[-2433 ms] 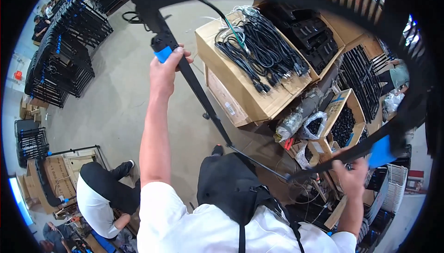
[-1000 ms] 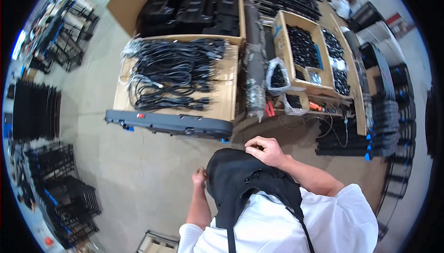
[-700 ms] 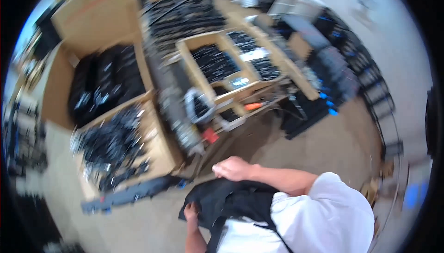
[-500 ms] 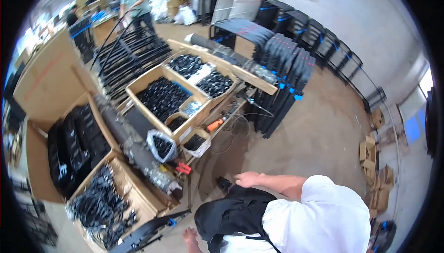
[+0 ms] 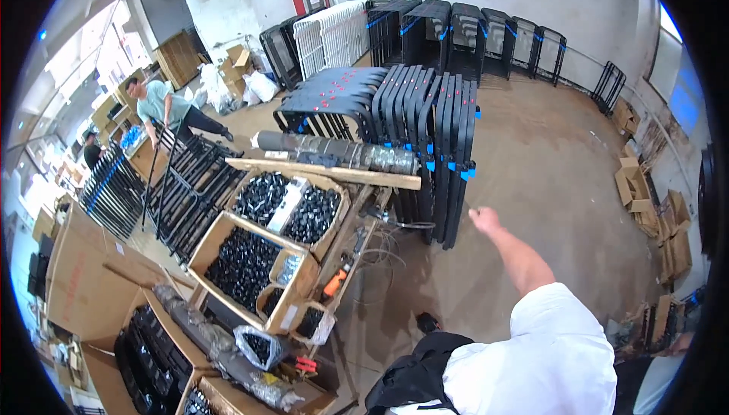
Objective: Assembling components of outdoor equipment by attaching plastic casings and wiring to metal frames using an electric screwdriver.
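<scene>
1. The row of upright black metal frames [image 5: 437, 123] with blue clips stood on the concrete floor [image 5: 547, 157], leaned together on edge, their long sides running away from the person.
2. The right hand [image 5: 483, 219] was stretched out toward them, just beside the frame at the right end of the row and below its blue clips (not touching that I could see). It looked loosely curled and held nothing.
3. The left hand was out of view.
4. To the left stood cardboard boxes of small black parts [image 5: 262, 244].
</scene>
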Motion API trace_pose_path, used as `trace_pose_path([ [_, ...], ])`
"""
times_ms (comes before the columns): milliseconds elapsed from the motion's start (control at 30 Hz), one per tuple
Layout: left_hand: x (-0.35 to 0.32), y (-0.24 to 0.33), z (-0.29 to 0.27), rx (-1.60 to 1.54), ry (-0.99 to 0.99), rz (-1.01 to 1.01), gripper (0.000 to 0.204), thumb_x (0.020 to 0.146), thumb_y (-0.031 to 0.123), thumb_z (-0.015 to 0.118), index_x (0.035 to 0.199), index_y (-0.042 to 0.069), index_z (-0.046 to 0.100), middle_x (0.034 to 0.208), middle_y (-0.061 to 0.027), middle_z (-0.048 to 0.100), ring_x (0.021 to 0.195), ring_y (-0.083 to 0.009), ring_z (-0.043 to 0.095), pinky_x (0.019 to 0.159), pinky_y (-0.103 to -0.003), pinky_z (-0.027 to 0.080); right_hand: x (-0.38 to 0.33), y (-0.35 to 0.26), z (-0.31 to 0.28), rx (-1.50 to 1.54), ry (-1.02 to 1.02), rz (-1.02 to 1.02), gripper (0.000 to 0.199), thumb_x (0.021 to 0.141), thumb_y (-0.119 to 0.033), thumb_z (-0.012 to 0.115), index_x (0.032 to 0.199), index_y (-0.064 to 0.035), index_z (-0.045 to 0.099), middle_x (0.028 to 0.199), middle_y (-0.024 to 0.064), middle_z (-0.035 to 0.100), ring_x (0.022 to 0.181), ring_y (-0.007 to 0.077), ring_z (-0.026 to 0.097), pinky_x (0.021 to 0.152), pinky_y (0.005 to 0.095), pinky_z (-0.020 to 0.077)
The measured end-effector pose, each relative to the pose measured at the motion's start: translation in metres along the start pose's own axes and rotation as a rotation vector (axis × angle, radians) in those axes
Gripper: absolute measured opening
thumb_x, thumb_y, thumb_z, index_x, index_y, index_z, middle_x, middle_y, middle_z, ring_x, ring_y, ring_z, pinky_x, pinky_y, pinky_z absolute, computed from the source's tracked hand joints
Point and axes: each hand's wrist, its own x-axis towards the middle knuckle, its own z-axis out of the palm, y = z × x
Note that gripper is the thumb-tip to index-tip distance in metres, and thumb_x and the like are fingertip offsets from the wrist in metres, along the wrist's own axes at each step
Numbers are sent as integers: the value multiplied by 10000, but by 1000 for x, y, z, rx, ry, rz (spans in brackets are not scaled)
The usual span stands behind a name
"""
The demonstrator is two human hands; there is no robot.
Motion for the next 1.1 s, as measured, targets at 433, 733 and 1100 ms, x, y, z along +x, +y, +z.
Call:
trace_pose_path([
  [433, -39, 156, 145, 161, 56, 211, 357, 1052, 366, 669, 1161, 38, 762, 1008, -74, 786, 897, -192, 704, 832, -374, 569, 259, -60, -110, 470, 350, -160, 571, 1039, -540, 552, 1174, -6, 701, 1238, 262, 712, 1211, 424, 657, 1023, 486, 502],
  [733, -37, 196, 161, 193, 29, 408, 345, 1056, 348, 681, 1196, 39, 749, 1015, -71, 793, 841, -181, 676, 772, -372, 569, 273, -2, -156, 646, 372, -199, 537, 1048, -509, 550, 924, -10, 709, 833, 183, 723, 826, 323, 714, 760, 473, 535],
  [1100, -215, 483, 509, 328, -888, 892, 543, 1086, 349, 631, 1485, -13, 559, 1285, -112, 713, 1136, -177, 684, 994, -318, 532, -1, 48, -134, 564, -178, -283, 432, 1055, -384, 612, 834, -22, 696, 784, 47, 710, 750, 127, 620, 666, 382, 513],
])
